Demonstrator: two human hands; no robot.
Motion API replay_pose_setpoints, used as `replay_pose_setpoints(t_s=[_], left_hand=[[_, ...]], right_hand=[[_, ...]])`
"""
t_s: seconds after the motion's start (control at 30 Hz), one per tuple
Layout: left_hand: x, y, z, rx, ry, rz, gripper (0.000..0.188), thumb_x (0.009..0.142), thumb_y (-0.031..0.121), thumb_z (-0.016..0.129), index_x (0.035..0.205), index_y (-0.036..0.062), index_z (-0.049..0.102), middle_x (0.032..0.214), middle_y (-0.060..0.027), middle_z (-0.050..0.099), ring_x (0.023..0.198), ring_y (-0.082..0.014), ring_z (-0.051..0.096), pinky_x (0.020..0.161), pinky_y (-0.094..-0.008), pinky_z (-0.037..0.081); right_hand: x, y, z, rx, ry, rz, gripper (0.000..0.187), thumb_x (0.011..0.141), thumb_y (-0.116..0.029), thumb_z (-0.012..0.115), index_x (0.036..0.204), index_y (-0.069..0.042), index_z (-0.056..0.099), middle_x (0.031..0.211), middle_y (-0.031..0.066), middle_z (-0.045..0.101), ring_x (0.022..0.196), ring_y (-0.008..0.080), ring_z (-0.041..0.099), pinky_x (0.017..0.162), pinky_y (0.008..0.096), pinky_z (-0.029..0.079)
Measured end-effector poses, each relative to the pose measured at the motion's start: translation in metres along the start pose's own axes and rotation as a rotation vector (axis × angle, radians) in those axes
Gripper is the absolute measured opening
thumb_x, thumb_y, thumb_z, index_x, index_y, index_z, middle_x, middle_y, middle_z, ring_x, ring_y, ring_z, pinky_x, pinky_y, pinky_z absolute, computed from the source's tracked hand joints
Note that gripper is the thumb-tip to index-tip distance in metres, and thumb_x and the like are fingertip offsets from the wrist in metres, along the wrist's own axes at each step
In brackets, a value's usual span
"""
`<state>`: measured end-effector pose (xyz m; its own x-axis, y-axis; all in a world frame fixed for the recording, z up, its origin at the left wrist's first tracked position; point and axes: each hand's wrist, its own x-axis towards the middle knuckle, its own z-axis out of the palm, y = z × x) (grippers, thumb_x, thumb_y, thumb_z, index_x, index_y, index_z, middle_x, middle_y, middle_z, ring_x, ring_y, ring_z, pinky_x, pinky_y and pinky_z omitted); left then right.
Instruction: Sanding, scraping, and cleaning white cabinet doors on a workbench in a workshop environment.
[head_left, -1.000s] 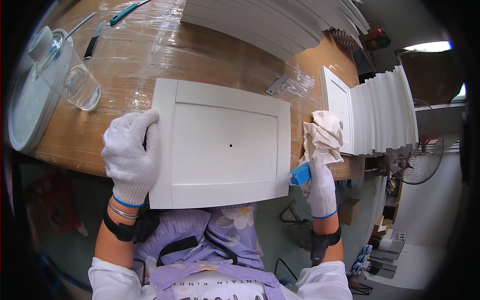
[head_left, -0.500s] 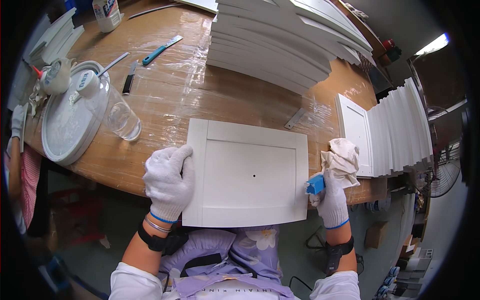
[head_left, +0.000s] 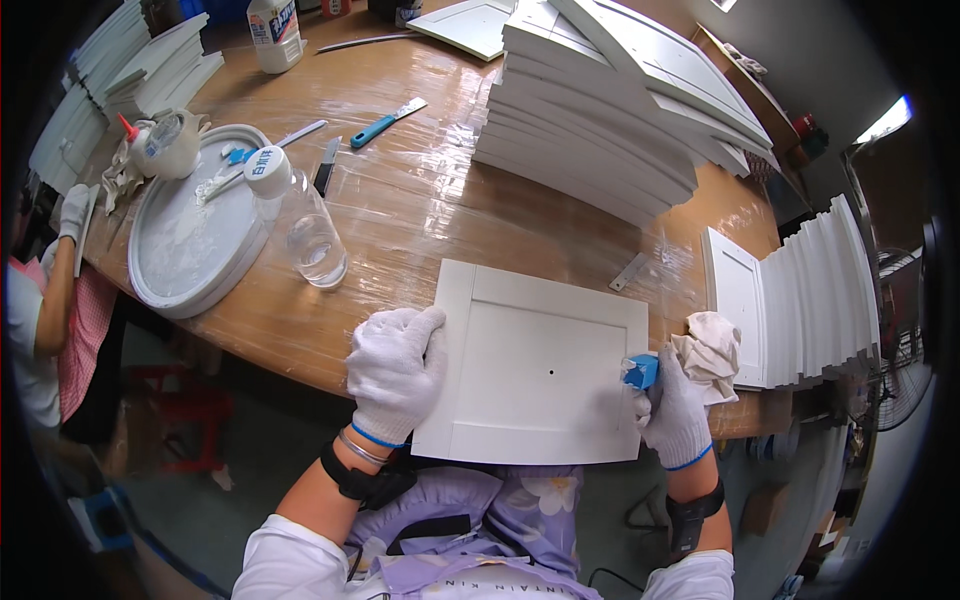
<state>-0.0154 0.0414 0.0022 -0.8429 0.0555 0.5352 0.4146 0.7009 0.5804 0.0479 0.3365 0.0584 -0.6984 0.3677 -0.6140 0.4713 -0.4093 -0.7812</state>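
Note:
A white framed cabinet door panel [head_left: 545, 335] with a small dark hole near its middle lies at the table's near edge, overhanging toward me. My left hand [head_left: 395, 368], in a white knit glove, grips its left edge, thumb on top and fingers curled round the side. My right hand [head_left: 676, 412], gloved alike, holds a small blue block [head_left: 640, 371] at the panel's right edge. Whether the block is a sanding block I cannot make out. Just beyond that hand sits a crumpled cream cloth [head_left: 710, 355]; whether the hand touches it is unclear.
White panels are stacked high [head_left: 590, 130] at the back, and a row stands upright [head_left: 820, 300] at right. Left are a white lid [head_left: 165, 285], clear bottle [head_left: 315, 240], scraper [head_left: 375, 130], and black-handled knife [head_left: 325, 170]. At far left another person's gloved hand [head_left: 74, 212] holds a panel.
The view has shifted, so the table's things sit further right and lower. Relative to the panel, my right hand has brought the blue block left onto its right edge. My left hand keeps its grip.

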Motion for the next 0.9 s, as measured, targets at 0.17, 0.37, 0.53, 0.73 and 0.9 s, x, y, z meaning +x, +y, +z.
replay_pose_setpoints(t_s=[0.17, 0.37, 0.53, 0.73, 0.9], left_hand=[[0.002, -0.001, -0.004, -0.021, -0.024, 0.015, 0.013, 0.077, 0.006, 0.067, 0.090, 0.0051, 0.070, 0.082, -0.0152, 0.068, 0.080, -0.0342, 0.064, 0.073, -0.0426, 0.052], [0.002, -0.006, -0.005, -0.067, -0.053, 0.028, 0.012, 0.078, 0.005, 0.066, 0.089, 0.0038, 0.067, 0.078, -0.0131, 0.065, 0.075, -0.0336, 0.062, 0.069, -0.0440, 0.050], [-0.001, -0.013, -0.003, -0.091, -0.019, 0.054, 0.016, 0.077, 0.006, 0.067, 0.093, 0.0041, 0.066, 0.077, -0.0121, 0.063, 0.073, -0.0326, 0.062, 0.067, -0.0439, 0.049], [-0.002, -0.015, -0.005, -0.105, -0.053, 0.054, 0.018, 0.076, 0.006, 0.067, 0.094, 0.0040, 0.065, 0.077, -0.0116, 0.063, 0.074, -0.0316, 0.062, 0.067, -0.0436, 0.049], [-0.003, -0.016, -0.005, -0.107, -0.037, 0.062, 0.020, 0.075, 0.006, 0.068, 0.095, 0.0045, 0.065, 0.079, -0.0109, 0.063, 0.074, -0.0314, 0.062, 0.067, -0.0437, 0.049]], right_hand=[[0.005, -0.002, 0.038, 0.035, -0.352, 0.089, 0.032, 0.101, -0.033, 0.050, 0.102, -0.003, 0.058, 0.077, 0.0054, 0.060, 0.059, 0.0137, 0.053, 0.048, 0.0268, 0.043], [0.027, -0.019, 0.088, -0.018, -0.353, 0.086, 0.028, 0.102, -0.031, 0.050, 0.104, -0.004, 0.057, 0.079, 0.0067, 0.060, 0.058, 0.0124, 0.055, 0.052, 0.0271, 0.047], [0.033, -0.025, 0.120, -0.100, -0.356, 0.074, 0.036, 0.102, -0.032, 0.049, 0.114, 0.000, 0.059, 0.082, 0.0047, 0.060, 0.061, 0.0123, 0.053, 0.051, 0.0229, 0.045], [0.040, -0.033, 0.149, -0.317, -0.356, -0.263, 0.036, 0.102, -0.026, 0.049, 0.122, 0.002, 0.058, 0.093, 0.0076, 0.062, 0.066, 0.0127, 0.056, 0.058, 0.0252, 0.049], [0.045, -0.032, 0.169, -1.174, -0.266, -1.129, 0.036, 0.095, -0.013, 0.058, 0.130, -0.007, 0.057, 0.096, 0.0122, 0.060, 0.086, 0.0231, 0.063, 0.075, 0.0337, 0.052]])
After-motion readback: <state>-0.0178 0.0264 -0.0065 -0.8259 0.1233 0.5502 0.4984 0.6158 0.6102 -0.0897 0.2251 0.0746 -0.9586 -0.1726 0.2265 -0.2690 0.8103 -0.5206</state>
